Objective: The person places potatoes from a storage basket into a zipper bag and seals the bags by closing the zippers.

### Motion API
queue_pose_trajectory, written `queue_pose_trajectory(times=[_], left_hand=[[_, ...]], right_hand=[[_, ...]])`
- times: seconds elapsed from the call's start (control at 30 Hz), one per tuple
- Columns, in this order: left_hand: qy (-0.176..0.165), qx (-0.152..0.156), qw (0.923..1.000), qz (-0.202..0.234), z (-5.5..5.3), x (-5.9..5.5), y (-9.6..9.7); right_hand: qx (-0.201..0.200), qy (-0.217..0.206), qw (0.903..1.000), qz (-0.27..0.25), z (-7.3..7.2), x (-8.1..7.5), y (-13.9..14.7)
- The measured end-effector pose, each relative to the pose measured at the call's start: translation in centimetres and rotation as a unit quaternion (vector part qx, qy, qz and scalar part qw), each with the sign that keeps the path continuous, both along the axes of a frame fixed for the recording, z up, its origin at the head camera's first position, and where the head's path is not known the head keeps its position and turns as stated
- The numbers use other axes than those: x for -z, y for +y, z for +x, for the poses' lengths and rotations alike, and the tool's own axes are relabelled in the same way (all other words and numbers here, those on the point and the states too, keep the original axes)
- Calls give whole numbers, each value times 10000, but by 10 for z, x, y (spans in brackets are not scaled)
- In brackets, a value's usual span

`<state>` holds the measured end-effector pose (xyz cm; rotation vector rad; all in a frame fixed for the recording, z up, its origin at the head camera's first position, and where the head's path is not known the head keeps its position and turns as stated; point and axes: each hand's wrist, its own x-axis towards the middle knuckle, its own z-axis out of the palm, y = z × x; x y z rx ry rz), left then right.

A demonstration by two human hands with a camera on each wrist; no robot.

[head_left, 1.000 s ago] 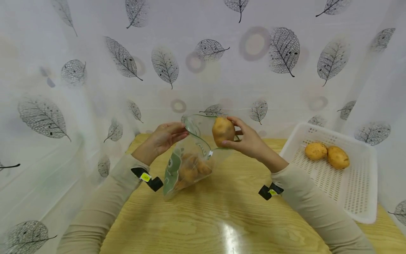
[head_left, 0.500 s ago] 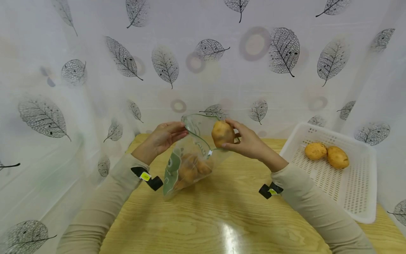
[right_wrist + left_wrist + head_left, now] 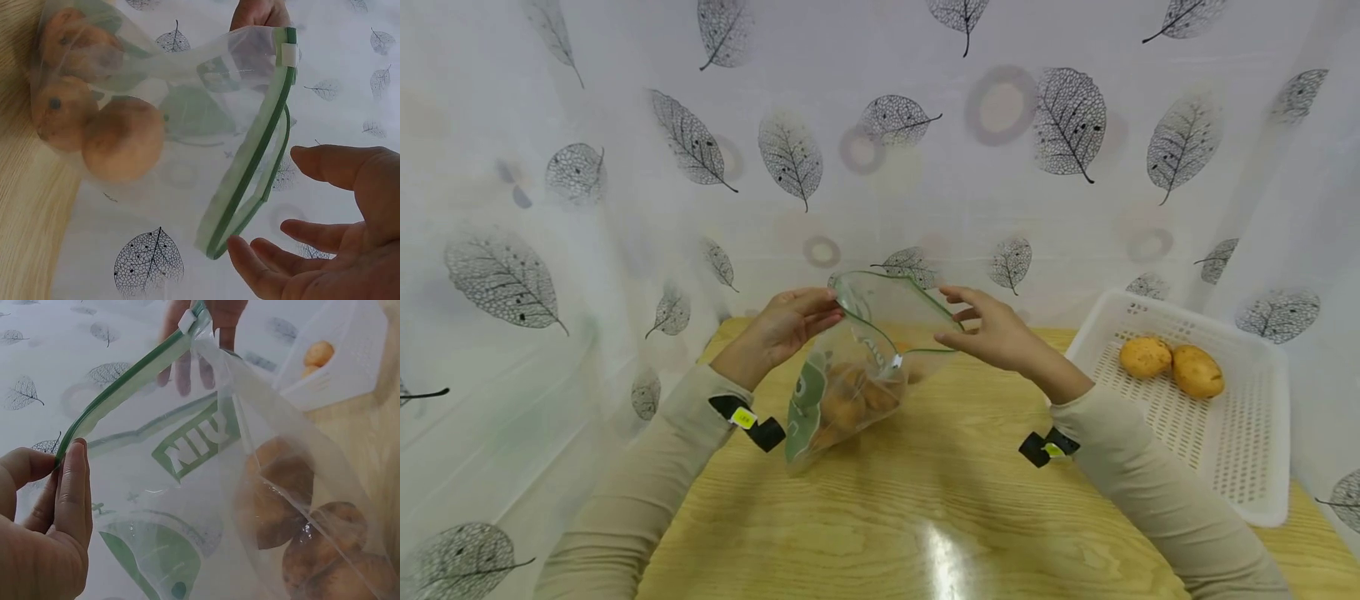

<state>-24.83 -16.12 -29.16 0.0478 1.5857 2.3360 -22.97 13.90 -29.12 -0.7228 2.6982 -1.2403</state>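
One potato [image 3: 124, 142] has moved from the right hand [image 3: 992, 333], fingers [image 3: 320, 235] spread and unladen, into the bag [image 3: 807, 400] on the surface [image 3: 842, 533]: likely slippery, best held where the left hand [image 3: 782, 325] pinches its rim [image 3: 125, 378]

Head view: taken from the person's head, facing forward and down over the bench [image 3: 880, 517]; farthest and widest of the three, with the leaf-print curtain [image 3: 880, 208] behind. Left wrist view: close in, just behind the left fingers [image 3: 73, 487], facing across the slider zip bag [image 3: 857, 358] toward the plastic basket [image 3: 1255, 442]. Right wrist view: close in, behind the right fingers [image 3: 331, 166], facing the bag from the opposite side. All three share the bag; head and left wrist share the basket.
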Motion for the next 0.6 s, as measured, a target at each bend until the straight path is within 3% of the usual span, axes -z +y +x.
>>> queue_pose_trajectory(times=[0.17, 0.43, 0.6], left_hand=[[13, 16, 10000, -9, 0, 0, -1], [-5, 3, 10000, 9, 0, 0, -1], [-34, -6, 10000, 1, 0, 1, -3]], right_hand=[[121, 81, 9998, 96, -4, -1, 11], [320, -269, 9991, 6, -11, -5, 32], [466, -240, 9984, 202, -18, -3, 50]])
